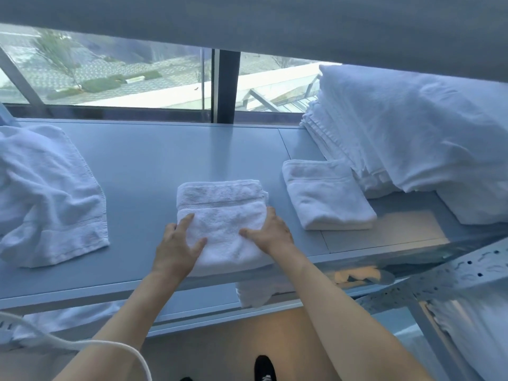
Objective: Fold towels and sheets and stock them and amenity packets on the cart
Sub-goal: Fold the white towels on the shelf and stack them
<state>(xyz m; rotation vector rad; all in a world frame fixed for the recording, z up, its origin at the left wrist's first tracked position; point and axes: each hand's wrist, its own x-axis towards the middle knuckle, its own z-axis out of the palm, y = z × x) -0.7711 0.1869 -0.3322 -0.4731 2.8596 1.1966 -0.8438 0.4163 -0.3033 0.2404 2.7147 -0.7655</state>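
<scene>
A folded white towel point(220, 207) lies at the middle of the pale shelf top point(154, 160), close to its front edge. My left hand point(178, 243) rests flat on the towel's left side, fingers straight and spread. My right hand point(270, 232) lies on its right side, thumb pointing inward over the cloth, fingers along the right edge. Another folded towel point(327, 196) sits just to the right, apart from the one under my hands.
An unfolded white towel point(46, 196) is heaped at the left. A tall stack of folded sheets point(406, 133) fills the back right. More white linen point(255, 294) shows on the lower shelf. A window runs behind; a white cable point(82, 345) crosses bottom left.
</scene>
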